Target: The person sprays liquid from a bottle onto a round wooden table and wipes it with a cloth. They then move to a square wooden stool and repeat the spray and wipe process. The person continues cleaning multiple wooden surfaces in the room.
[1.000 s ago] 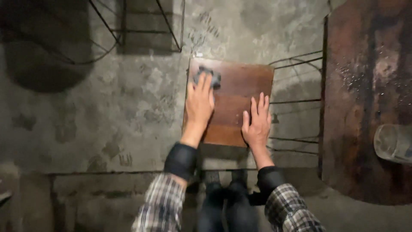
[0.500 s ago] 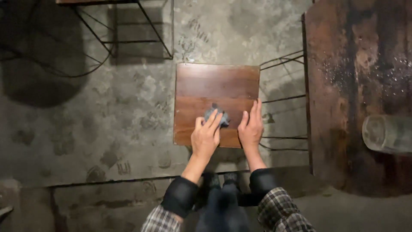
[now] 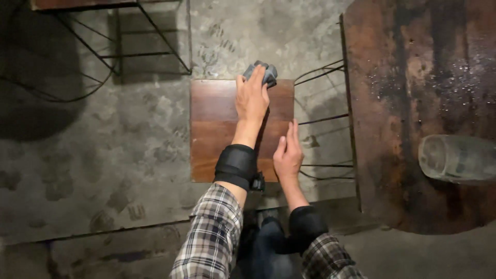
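Observation:
A small square wooden stool top (image 3: 217,129) stands on a black wire frame over a concrete floor. My left hand (image 3: 252,98) reaches to its far edge and presses a crumpled grey cloth (image 3: 262,73) there. Flat on the near right part of the top rests my right hand (image 3: 288,154), fingers together, holding nothing. Both wrists wear black bands under plaid sleeves.
A large rusty round metal table (image 3: 413,103) fills the right side, with a clear glass jar (image 3: 457,157) lying on it. Another wire-framed stool (image 3: 119,31) stands at the top left. Dusty footprints mark the floor (image 3: 103,170).
My left hand slid the cloth from the near part of the stool top to its far edge. My right hand stayed pressed on the near right part.

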